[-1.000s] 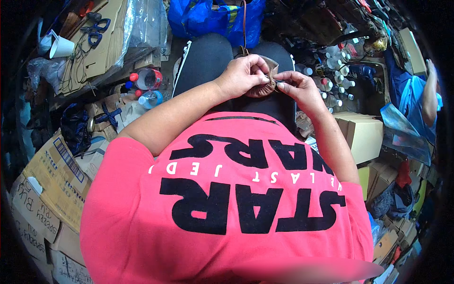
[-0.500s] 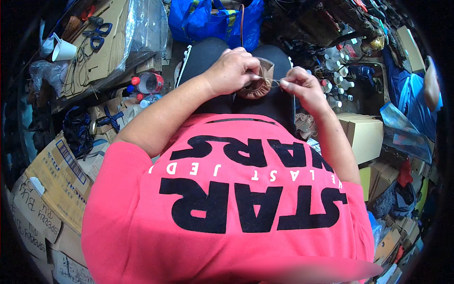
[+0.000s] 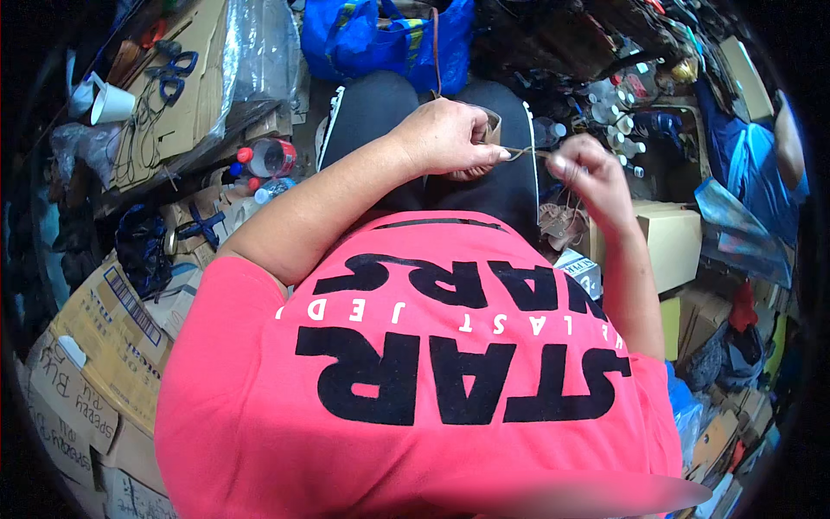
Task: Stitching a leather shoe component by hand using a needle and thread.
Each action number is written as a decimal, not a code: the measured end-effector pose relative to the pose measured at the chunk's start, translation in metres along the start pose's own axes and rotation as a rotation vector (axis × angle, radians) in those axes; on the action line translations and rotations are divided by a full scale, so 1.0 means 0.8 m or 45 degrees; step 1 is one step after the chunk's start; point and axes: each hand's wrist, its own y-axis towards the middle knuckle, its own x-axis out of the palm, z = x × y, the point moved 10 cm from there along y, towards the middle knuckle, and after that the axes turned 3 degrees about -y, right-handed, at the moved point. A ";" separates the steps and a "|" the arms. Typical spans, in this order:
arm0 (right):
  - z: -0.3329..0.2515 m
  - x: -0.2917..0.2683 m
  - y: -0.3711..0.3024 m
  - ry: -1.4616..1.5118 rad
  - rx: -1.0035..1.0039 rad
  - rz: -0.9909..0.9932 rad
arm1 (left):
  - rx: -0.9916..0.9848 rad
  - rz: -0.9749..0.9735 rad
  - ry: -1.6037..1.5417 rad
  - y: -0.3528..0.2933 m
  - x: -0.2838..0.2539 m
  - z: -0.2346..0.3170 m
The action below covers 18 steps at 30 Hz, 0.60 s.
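Between my knees is a tan leather piece [image 3: 494, 131] with a puckered edge, like a shoe upper; my left hand covers much of it. My left hand [image 3: 445, 137] is closed on this piece, thumb and fingers pinched at its right side. A thin cord [image 3: 526, 152] runs from that pinch to my right hand [image 3: 593, 177], which is closed on its other end, out to the right of my thigh. Loose strands hang below the right fingers. Just beyond my left hand, a narrow brown strap [image 3: 436, 54] stretches up past a blue bag [image 3: 346, 43].
Cardboard with scissors [image 3: 177, 73] and a white cup [image 3: 112, 104] lie at the far left. Several plastic bottles [image 3: 275, 159] stand left of my legs, more [image 3: 609, 112] at far right. Brown leather [image 3: 564, 221] and a carton [image 3: 670, 242] sit by my right forearm.
My right hand has moved outward to the right, drawing the cord longer and straighter. My left hand has shifted slightly right and now hides more of the leather piece.
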 end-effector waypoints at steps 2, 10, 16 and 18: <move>-0.001 -0.028 0.024 -0.145 0.035 0.172 | -0.055 -0.038 0.018 0.007 0.003 0.002; -0.084 0.053 0.035 -1.087 -0.461 -0.124 | 0.151 0.051 0.027 0.005 0.005 -0.008; -0.075 0.099 0.048 -1.253 -0.504 -0.377 | 0.380 -0.083 0.085 -0.009 0.009 -0.011; -0.062 0.096 0.048 -1.181 -0.550 -0.379 | 0.403 -0.046 0.193 -0.019 0.004 -0.010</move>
